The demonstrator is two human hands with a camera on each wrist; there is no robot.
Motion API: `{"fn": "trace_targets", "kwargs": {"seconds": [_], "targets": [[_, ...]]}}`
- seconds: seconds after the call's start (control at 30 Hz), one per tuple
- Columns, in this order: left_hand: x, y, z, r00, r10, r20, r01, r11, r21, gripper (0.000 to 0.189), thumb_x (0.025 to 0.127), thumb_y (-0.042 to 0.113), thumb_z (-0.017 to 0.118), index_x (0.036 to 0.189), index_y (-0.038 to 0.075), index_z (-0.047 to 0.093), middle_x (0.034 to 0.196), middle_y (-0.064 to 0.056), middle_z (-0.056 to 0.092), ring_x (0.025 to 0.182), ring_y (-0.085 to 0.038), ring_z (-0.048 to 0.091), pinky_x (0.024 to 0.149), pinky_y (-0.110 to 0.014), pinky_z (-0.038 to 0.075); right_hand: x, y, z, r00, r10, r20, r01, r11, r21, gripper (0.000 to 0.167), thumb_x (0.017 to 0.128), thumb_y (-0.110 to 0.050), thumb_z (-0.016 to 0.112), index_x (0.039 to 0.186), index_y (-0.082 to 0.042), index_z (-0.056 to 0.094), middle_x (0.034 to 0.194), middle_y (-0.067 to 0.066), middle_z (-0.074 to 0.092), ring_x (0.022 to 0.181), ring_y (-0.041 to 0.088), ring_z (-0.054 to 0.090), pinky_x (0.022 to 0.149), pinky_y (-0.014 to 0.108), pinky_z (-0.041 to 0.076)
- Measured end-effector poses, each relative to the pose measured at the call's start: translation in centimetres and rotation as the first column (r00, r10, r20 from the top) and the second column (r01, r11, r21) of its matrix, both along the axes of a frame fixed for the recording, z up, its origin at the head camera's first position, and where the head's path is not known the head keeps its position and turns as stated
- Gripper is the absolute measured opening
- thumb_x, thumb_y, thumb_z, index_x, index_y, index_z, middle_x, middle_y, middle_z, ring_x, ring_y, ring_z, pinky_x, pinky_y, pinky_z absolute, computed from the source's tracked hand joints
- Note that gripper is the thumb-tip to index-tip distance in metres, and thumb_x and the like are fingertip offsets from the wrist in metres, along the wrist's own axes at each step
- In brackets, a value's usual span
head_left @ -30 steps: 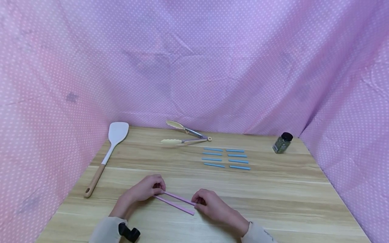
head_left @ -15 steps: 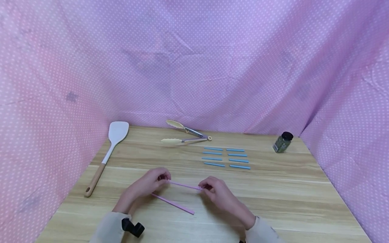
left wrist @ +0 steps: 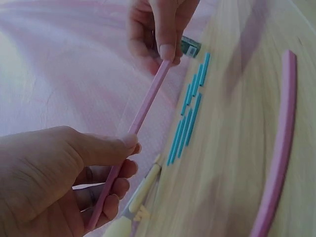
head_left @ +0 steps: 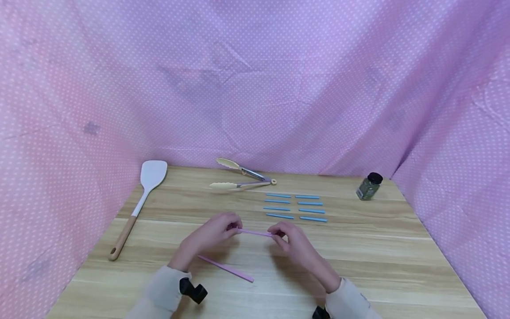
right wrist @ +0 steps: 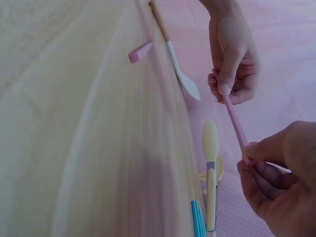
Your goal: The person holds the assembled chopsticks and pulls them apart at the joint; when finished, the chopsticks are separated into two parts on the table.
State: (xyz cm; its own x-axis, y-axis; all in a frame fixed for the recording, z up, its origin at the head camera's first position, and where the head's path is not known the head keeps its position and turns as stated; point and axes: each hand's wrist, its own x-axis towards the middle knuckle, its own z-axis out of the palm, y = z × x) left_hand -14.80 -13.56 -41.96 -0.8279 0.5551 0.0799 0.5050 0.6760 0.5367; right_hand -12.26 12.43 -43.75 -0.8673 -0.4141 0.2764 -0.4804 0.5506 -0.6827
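Observation:
A slim pink chopstick (head_left: 255,233) is held above the table between both hands. My left hand (head_left: 215,231) pinches one end with thumb and fingers, and in the left wrist view the chopstick (left wrist: 148,106) runs across that hand's curled fingers. The other end is pinched by my right hand (head_left: 295,246), as the right wrist view of the chopstick (right wrist: 236,123) confirms. A second pink chopstick (head_left: 228,268) lies slanted on the wooden table, nearer the body and touched by neither hand.
Beyond the hands, several short blue sticks (head_left: 277,208) lie in two columns. Cream-tipped tongs (head_left: 224,186) are spread behind them. A white spatula (head_left: 153,175) with a wooden handle lies at left, and a black-lidded jar (head_left: 368,188) stands at right. Pink dotted cloth (head_left: 255,102) surrounds the table.
Both hands have raised the held chopstick off the table and carried it forward and to the right. The second pink chopstick has stayed in its place.

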Motion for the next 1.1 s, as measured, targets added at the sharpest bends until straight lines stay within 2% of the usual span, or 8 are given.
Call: {"fn": "trace_targets", "kwargs": {"seconds": [0.1, 0.23, 0.4, 0.63, 0.87, 1.1], "targets": [[-0.1, 0.7, 0.3, 0.999, -0.013, -0.042, 0.013, 1.0, 0.007, 0.004, 0.092, 0.019, 0.063, 0.088, 0.018, 0.064, 0.081, 0.011, 0.055, 0.075, -0.005, 0.049, 0.069, -0.022, 0.045, -0.4, -0.1, 0.2, 1.0, -0.01, -0.013, 0.009, 1.0, -0.003, 0.012, 0.088, -0.008, 0.068, 0.099, -0.012, 0.069, 0.089, -0.005, 0.064, 0.08, 0.005, 0.058, 0.068, 0.02, 0.051], [-0.3, 1.6, 0.6, 0.996, -0.045, -0.074, 0.046, 0.999, 0.008, 0.004, 0.092, 0.018, 0.064, 0.088, 0.016, 0.064, 0.081, 0.01, 0.056, 0.075, -0.005, 0.049, 0.069, -0.022, 0.045, -0.9, -0.6, 0.4, 0.999, 0.019, -0.046, -0.019, 1.0, -0.001, 0.011, 0.088, -0.01, 0.069, 0.098, -0.013, 0.069, 0.089, -0.007, 0.064, 0.078, 0.004, 0.057, 0.067, 0.019, 0.051], [-0.5, 2.4, 0.9, 0.995, -0.069, -0.076, 0.069, 0.998, 0.005, 0.004, 0.092, 0.018, 0.064, 0.088, 0.015, 0.064, 0.081, 0.01, 0.057, 0.075, -0.005, 0.05, 0.07, -0.021, 0.045, -1.3, -1.3, 0.4, 0.997, 0.058, -0.053, -0.057, 0.998, 0.007, 0.008, 0.088, -0.012, 0.068, 0.096, -0.011, 0.07, 0.089, -0.004, 0.064, 0.074, 0.004, 0.054, 0.065, 0.018, 0.05], [-0.5, 2.6, 1.1, 0.996, -0.058, -0.065, 0.058, 0.998, -0.003, 0.004, 0.092, 0.018, 0.064, 0.088, 0.016, 0.063, 0.081, 0.01, 0.056, 0.075, -0.005, 0.051, 0.069, -0.022, 0.045, -1.5, -1.5, 0.1, 0.999, 0.028, -0.019, -0.028, 0.999, 0.036, 0.005, 0.09, -0.016, 0.067, 0.093, -0.014, 0.07, 0.086, -0.009, 0.062, 0.073, 0.004, 0.053, 0.064, 0.018, 0.049], [-0.6, 2.7, 1.1, 0.994, -0.063, -0.084, 0.062, 0.998, -0.019, 0.005, 0.092, 0.019, 0.064, 0.088, 0.017, 0.063, 0.082, 0.01, 0.058, 0.077, -0.005, 0.052, 0.073, -0.023, 0.046, -1.5, -1.2, 0.0, 0.998, 0.029, -0.049, -0.028, 0.999, 0.027, 0.006, 0.089, -0.017, 0.068, 0.091, -0.012, 0.07, 0.084, -0.009, 0.062, 0.071, 0.002, 0.052, 0.062, 0.018, 0.049], [-0.9, 2.9, 1.1, 0.993, -0.09, -0.079, 0.089, 0.996, -0.011, 0.007, 0.092, 0.022, 0.065, 0.087, 0.017, 0.065, 0.08, 0.011, 0.059, 0.075, -0.004, 0.052, 0.071, -0.023, 0.046, -1.5, -1.0, 0.4, 0.999, 0.03, -0.042, -0.028, 0.999, 0.038, 0.004, 0.089, -0.014, 0.067, 0.092, -0.015, 0.07, 0.085, -0.009, 0.061, 0.071, 0.002, 0.05, 0.061, 0.018, 0.047]]}}
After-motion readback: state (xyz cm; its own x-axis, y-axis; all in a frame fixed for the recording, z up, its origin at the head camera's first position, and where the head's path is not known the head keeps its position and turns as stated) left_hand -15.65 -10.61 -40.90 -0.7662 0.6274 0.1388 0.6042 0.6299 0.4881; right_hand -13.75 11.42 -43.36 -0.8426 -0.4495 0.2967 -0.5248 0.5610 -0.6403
